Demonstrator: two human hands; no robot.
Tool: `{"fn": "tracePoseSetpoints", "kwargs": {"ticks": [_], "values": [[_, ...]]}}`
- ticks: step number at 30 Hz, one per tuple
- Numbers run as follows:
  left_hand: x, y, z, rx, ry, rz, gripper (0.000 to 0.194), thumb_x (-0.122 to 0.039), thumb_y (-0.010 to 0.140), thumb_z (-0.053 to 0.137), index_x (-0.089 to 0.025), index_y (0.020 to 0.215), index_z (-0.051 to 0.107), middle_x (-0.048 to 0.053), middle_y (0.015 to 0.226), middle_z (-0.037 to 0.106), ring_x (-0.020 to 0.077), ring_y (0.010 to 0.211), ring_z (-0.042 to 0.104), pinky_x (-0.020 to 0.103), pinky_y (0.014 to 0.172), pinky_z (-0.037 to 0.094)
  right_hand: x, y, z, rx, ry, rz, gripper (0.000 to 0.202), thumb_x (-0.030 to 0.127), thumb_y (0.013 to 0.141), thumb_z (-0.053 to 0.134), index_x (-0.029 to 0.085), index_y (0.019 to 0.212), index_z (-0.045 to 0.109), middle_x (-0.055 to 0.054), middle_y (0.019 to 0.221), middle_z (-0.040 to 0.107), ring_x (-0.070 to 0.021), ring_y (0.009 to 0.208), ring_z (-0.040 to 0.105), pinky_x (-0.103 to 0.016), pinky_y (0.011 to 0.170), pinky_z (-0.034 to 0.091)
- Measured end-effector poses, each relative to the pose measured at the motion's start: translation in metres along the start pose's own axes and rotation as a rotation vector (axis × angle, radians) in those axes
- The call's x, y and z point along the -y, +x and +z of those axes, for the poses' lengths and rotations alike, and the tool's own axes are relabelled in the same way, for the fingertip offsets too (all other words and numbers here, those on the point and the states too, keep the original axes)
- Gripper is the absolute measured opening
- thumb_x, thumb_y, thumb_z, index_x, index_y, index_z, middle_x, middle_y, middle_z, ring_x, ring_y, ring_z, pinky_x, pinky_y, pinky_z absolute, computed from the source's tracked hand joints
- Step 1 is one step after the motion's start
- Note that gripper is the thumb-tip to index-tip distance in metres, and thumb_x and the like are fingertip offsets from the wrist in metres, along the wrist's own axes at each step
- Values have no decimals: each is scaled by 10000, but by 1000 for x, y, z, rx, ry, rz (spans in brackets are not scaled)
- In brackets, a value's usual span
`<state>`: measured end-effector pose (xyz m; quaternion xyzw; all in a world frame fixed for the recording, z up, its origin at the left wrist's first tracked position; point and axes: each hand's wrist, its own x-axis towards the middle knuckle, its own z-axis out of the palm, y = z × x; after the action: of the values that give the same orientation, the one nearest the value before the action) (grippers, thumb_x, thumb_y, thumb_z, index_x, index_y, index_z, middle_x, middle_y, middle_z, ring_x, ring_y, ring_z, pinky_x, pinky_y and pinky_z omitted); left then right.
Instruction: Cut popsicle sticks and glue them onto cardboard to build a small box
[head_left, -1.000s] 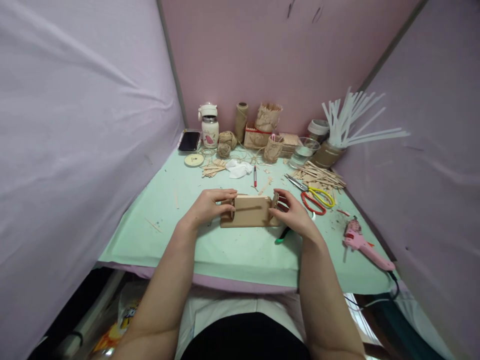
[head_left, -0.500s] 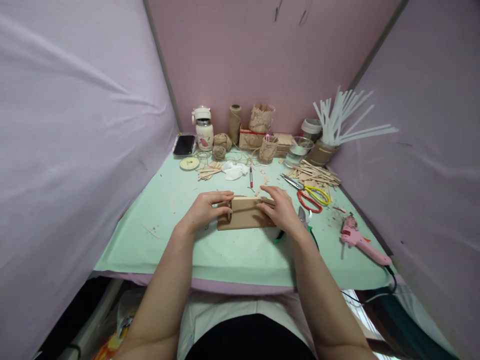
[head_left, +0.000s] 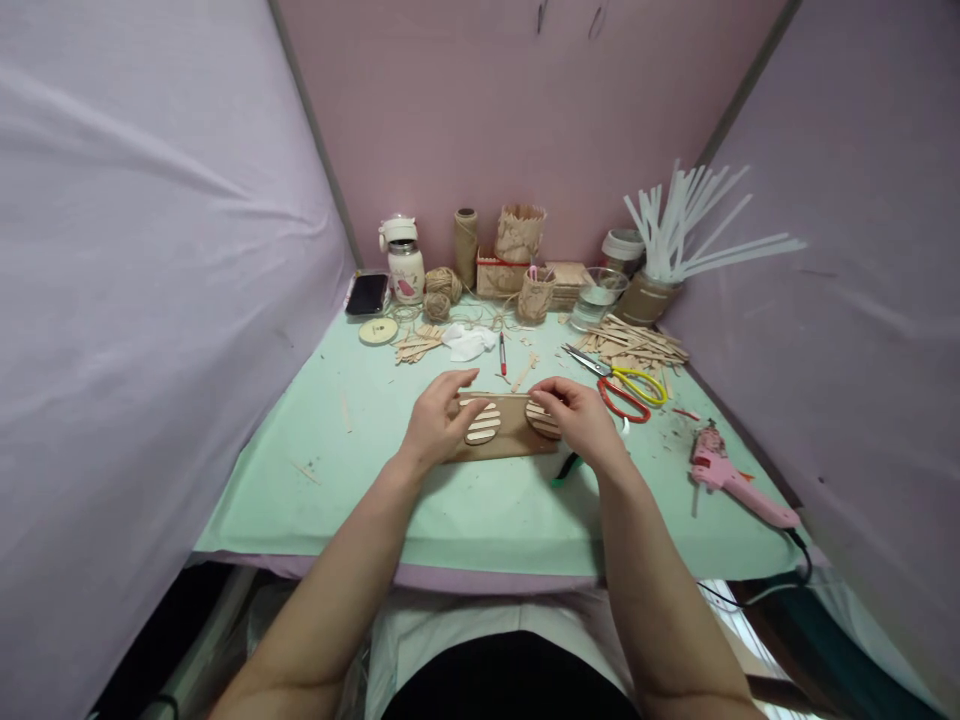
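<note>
A flat brown cardboard piece [head_left: 514,440] lies on the table in front of me. On it, two round brown discs show pale wooden strips on their faces, a left disc [head_left: 483,424] and a right disc [head_left: 541,418]. My left hand [head_left: 439,418] is at the cardboard's left end, thumb by the left disc's edge and index finger stretched apart from it. My right hand [head_left: 581,415] has thumb and fingertips closed together at the right disc's upper edge, covering part of it.
Right of my hands lie scissors [head_left: 619,385], a pink glue gun [head_left: 739,485] and a pile of craft sticks [head_left: 634,343]. A red pen [head_left: 502,355] and crumpled white tissue [head_left: 469,342] lie beyond. Twine balls [head_left: 442,290], a bottle [head_left: 406,270] and a water bowl [head_left: 598,298] stand behind.
The discs have gone from standing edge-on to lying with striped faces up. My left hand's fingers have spread from their hold; my right fingers have drawn together at the right disc.
</note>
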<state>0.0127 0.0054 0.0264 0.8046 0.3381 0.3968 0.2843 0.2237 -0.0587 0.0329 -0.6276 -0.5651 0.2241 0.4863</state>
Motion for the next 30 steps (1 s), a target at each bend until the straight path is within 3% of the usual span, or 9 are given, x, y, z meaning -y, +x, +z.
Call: {"fn": "tracePoseSetpoints", "kwargs": {"ticks": [4, 6, 9, 12, 18, 22, 30], "values": [[-8, -5, 6, 327, -31, -114, 303, -397, 939, 471, -193, 981, 691, 37, 816, 696, 191, 812, 639, 302, 783, 492, 11, -3, 10, 115, 1, -48, 136, 331, 797, 611, 233, 737, 683, -14, 749, 688, -191, 735, 607, -312, 711, 468], [-10, -8, 9, 406, -52, -146, 345, -391, 964, 407, -188, 876, 672, 22, 747, 664, 183, 744, 615, 293, 719, 478, 10, -3, 14, 76, 115, 14, 158, 374, 812, 608, 233, 813, 680, -16, 783, 679, -183, 733, 598, -304, 688, 470], [-10, -10, 13, 345, -128, -196, 337, -399, 969, 392, -180, 924, 644, 41, 870, 681, 188, 798, 626, 292, 731, 477, 3, -2, 19, -53, 307, 166, 288, 506, 836, 579, 224, 857, 635, 0, 740, 638, -152, 631, 553, -275, 590, 452], [-9, -11, 16, 281, -78, -203, 332, -403, 976, 378, -188, 967, 631, 57, 951, 692, 203, 872, 638, 300, 775, 472, -3, -1, 23, -67, 345, 202, 380, 590, 824, 578, 218, 751, 598, 13, 651, 585, -132, 553, 496, -258, 519, 411], [-10, -14, 19, 223, 254, -130, 318, -363, 992, 346, -216, 1006, 628, 63, 940, 704, 219, 828, 641, 316, 742, 452, 0, -3, 27, -19, 447, 243, 341, 540, 736, 708, 206, 745, 639, 35, 583, 563, -117, 515, 467, -246, 484, 369], [-7, -14, 22, 234, 356, -68, 309, -321, 997, 325, -218, 1018, 616, 70, 963, 696, 214, 858, 638, 305, 731, 444, 2, -4, 26, 3, 556, 288, 306, 487, 704, 740, 199, 710, 635, 27, 619, 605, -107, 528, 502, -242, 511, 401], [-10, -18, 30, 297, 128, -142, 334, -355, 1001, 292, -196, 1088, 572, 76, 968, 679, 218, 881, 627, 320, 775, 455, -3, -6, 28, 39, 755, 259, 277, 453, 690, 772, 217, 738, 635, 18, 705, 655, -113, 639, 572, -238, 622, 465]]}}
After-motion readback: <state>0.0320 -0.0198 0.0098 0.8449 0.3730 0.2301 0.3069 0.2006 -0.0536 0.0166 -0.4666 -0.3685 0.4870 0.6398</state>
